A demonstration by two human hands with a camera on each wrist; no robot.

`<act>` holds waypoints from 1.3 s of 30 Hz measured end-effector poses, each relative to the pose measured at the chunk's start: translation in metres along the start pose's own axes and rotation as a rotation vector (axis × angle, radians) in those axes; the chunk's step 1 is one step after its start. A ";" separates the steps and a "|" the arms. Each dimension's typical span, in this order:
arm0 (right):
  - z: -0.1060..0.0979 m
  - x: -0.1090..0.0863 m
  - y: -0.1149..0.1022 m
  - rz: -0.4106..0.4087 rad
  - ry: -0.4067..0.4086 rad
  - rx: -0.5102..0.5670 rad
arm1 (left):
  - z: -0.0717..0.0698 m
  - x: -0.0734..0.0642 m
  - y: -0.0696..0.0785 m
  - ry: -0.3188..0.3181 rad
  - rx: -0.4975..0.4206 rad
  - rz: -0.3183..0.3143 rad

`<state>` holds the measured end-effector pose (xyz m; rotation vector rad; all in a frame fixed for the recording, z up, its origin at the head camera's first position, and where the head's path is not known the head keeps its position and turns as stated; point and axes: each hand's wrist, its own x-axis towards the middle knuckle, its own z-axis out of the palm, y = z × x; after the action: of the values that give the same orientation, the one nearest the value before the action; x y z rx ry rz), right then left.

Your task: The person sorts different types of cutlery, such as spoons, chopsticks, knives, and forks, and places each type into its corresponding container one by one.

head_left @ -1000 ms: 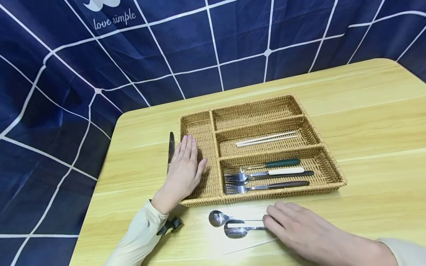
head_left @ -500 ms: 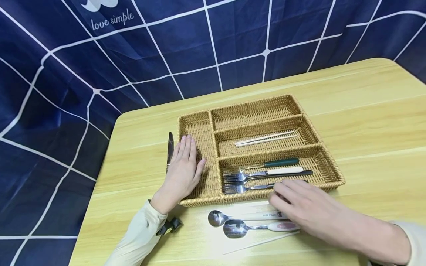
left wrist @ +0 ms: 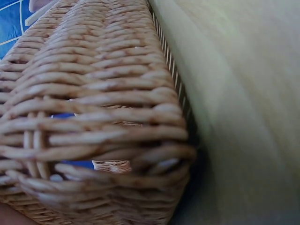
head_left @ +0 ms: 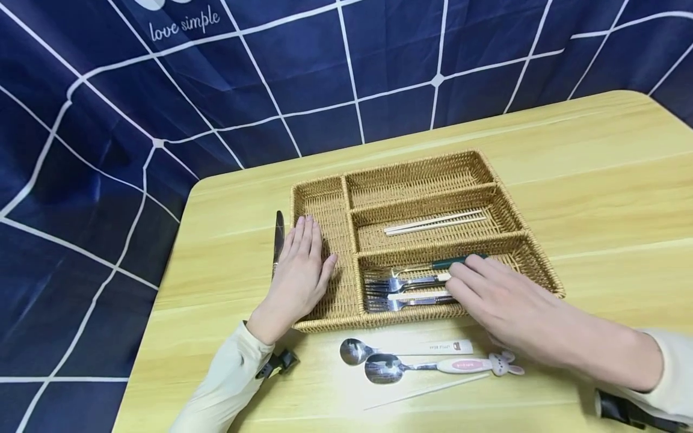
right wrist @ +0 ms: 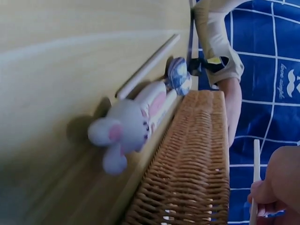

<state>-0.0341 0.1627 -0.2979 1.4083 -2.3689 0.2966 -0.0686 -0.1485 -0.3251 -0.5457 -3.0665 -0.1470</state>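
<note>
A person's right hand (head_left: 500,297) pinched a slender, straight white chopstick (head_left: 417,295) between thumb and fingers, one end pointing left from them, above the front compartment of a tan woven wicker tray (head_left: 335,325); whether it touched the metal forks (head_left: 385,287) below could not be told. The stick looked light, stiff and smooth, likely to roll in a loose hold, so a pinch near mid-shaft seemed steadiest. Beyond those fingers, in the middle compartment, lay a pale pair of chopsticks (head_left: 435,223). Nearer the person, on the wood-grain desk (head_left: 606,240), were a steel spoon with a white handle (head_left: 354,352), a pink-and-white rabbit-handled spoon (head_left: 384,368) and another thin white stick (head_left: 428,392). The left hand (head_left: 298,273) lay over the tray's left side, fingers straight, holding nothing; a dark-bladed knife (head_left: 278,234) lay just left of them.
</note>
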 end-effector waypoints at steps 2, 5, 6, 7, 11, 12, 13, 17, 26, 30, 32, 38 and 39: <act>-0.001 0.001 0.004 0.004 -0.010 -0.011 | -0.001 0.001 0.001 -0.011 0.008 -0.006; -0.004 0.003 0.011 -0.002 -0.007 -0.023 | -0.001 0.001 0.002 -0.022 0.015 -0.014; -0.005 0.004 0.014 -0.004 -0.006 -0.028 | -0.001 0.001 0.002 -0.024 0.016 -0.017; -0.006 0.006 0.017 -0.006 -0.001 -0.032 | -0.001 0.001 0.002 -0.024 0.017 -0.019; -0.010 0.010 0.030 -0.020 0.016 -0.043 | -0.001 0.001 0.002 -0.010 0.018 -0.016; -0.011 0.011 0.034 -0.025 0.018 -0.040 | -0.001 0.001 0.002 -0.008 0.015 -0.015; -0.011 0.012 0.037 -0.030 0.021 -0.037 | -0.001 0.001 0.002 -0.006 0.011 -0.014; -0.010 0.014 0.052 -0.044 0.029 -0.032 | 0.000 0.002 0.001 0.002 -0.005 -0.010; -0.002 0.020 0.085 -0.057 -0.021 -0.024 | 0.001 0.001 0.001 -0.005 -0.008 -0.028; 0.006 0.023 0.099 -0.066 -0.024 0.000 | 0.002 0.000 0.001 -0.006 -0.005 -0.037; 0.009 0.024 0.105 -0.067 -0.034 0.003 | 0.002 0.000 0.002 -0.005 -0.004 -0.037; 0.017 0.028 0.118 -0.033 -0.081 0.026 | 0.001 0.001 0.002 0.008 0.016 -0.020; 0.019 0.028 0.119 -0.027 -0.089 0.031 | 0.001 0.001 0.003 0.008 0.018 -0.018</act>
<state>-0.1543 0.1903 -0.3028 1.4951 -2.4240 0.2695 -0.0690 -0.1455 -0.3261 -0.5152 -3.0625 -0.1214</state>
